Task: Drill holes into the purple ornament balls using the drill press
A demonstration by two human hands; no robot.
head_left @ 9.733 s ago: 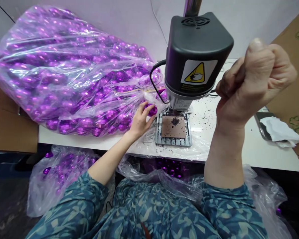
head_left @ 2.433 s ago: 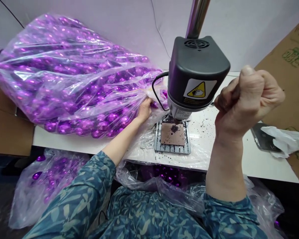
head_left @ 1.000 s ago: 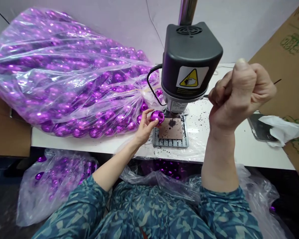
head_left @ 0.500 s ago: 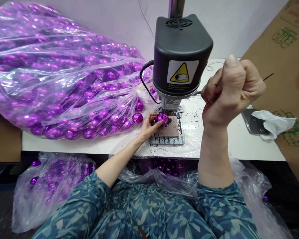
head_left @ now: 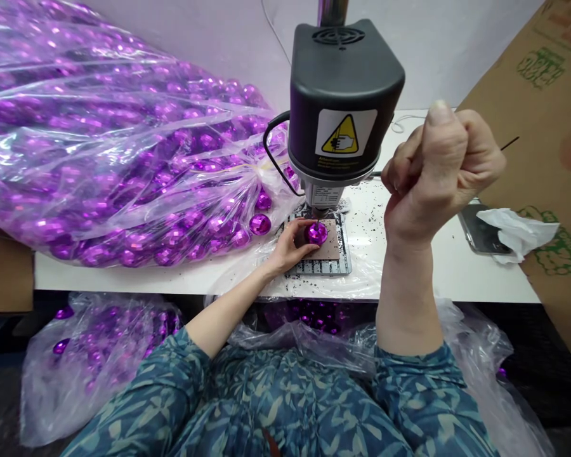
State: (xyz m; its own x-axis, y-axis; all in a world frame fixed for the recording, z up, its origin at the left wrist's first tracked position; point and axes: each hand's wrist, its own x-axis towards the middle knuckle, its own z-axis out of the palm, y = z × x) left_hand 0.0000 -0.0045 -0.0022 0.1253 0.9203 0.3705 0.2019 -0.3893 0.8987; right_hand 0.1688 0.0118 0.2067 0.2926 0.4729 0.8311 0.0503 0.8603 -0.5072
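A shiny purple faceted ball (head_left: 317,233) is pinched between the thumb and fingers of my left hand (head_left: 291,246). It sits on a brown board (head_left: 330,249) over the metal base plate (head_left: 347,260), right below the spindle of a small black drill press (head_left: 345,82). My right hand (head_left: 445,168) is closed in a fist round the drill press's lever (head_left: 375,174), whose thin rod shows on both sides of it. Dark shavings lie scattered round the base.
A big clear bag (head_left: 124,146) of purple balls fills the left of the white table (head_left: 476,282); a loose ball (head_left: 259,223) lies beside it. A phone (head_left: 483,231) with a crumpled tissue (head_left: 521,231) and a cardboard box (head_left: 559,190) are at right. More bagged balls (head_left: 99,343) hang below.
My left hand has shifted the purple ball slightly right and down, under the spindle. My right hand stays on the lever. The whole view has shifted a little.
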